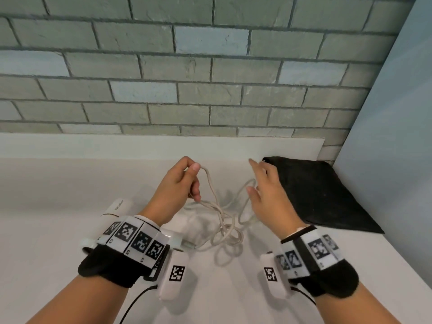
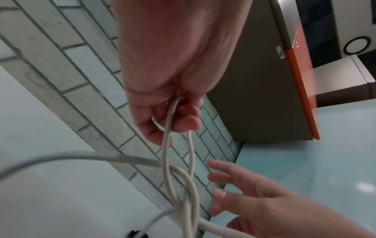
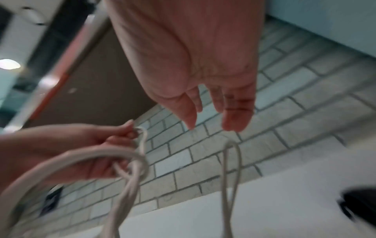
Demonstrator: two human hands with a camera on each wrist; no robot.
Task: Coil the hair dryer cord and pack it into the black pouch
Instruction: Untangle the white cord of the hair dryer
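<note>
My left hand [image 1: 187, 181] is raised over the white counter and pinches a loop of the pale hair dryer cord [image 1: 219, 216] between thumb and curled fingers [image 2: 162, 122]. The cord [image 2: 179, 177] hangs down in tangled loops to the white hair dryer [image 1: 119, 206], which lies mostly hidden under my left wrist. My right hand [image 1: 261, 190] hovers to the right with straight, spread fingers [image 3: 234, 116]; a cord loop [image 3: 231, 169] hangs just below them, apart from the fingertips. The flat black pouch [image 1: 322, 195] lies on the counter behind the right hand.
A grey brick wall [image 1: 187, 78] runs along the back of the white counter [image 1: 58, 183]. A pale blue panel [image 1: 392, 136] closes off the right side beyond the pouch. A dark cabinet with an orange edge [image 2: 264, 90] shows in the left wrist view.
</note>
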